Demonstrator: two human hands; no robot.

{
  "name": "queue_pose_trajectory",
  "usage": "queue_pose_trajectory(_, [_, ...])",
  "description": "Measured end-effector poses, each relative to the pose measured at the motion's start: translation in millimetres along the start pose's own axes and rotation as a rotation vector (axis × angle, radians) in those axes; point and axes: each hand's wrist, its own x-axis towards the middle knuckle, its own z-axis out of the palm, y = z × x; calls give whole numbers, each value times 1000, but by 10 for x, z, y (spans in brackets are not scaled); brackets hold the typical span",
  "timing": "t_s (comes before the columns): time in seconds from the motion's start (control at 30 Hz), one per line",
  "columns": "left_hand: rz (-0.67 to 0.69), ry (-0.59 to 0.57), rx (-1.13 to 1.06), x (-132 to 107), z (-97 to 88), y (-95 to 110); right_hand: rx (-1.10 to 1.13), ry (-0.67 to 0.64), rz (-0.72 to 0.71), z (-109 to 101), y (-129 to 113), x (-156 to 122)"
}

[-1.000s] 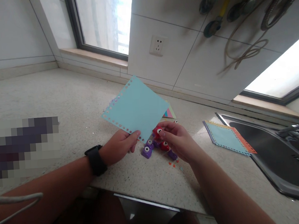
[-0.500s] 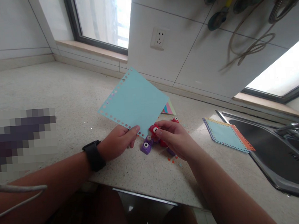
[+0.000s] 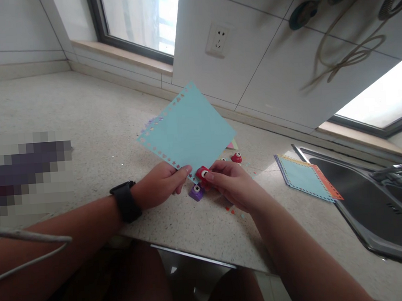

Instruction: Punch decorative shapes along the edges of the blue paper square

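Note:
A light blue sheet of paper point(image 3: 189, 128) is pinched along its lower edge by my left hand point(image 3: 164, 183), the thumb on top. Small shaped holes line its left and lower edges. My right hand point(image 3: 234, 182) grips a red craft punch point(image 3: 201, 173) between thumb and fingers, at the sheet's lower corner. Whether the paper sits in the punch's slot I cannot tell. Just below lies a purple craft punch point(image 3: 196, 193) with a star mark on its white button. Another red craft punch point(image 3: 236, 157) rests behind my right hand, which partly hides other punches.
Several punched sheets point(image 3: 304, 177) lie stacked at the right, by the steel sink point(image 3: 373, 207). Orange and blue paper bits point(image 3: 232, 211) are scattered near my right wrist. Coloured paper point(image 3: 234, 144) shows behind the blue sheet. A pale cable point(image 3: 28, 236) crosses the lower left.
The blue sheet has shifted right and slightly up in view. The red punch has moved left and now overlaps the sheet's lower corner.

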Motion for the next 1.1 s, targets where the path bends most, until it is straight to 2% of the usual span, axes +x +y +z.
queue_pose_trajectory(0.33, [-9, 9, 28, 2, -2, 37, 32, 19, 20, 33, 1, 20])
queue_pose_trajectory(1.1, [7, 29, 39, 5, -1, 11, 34, -46, 26, 46, 4, 27])
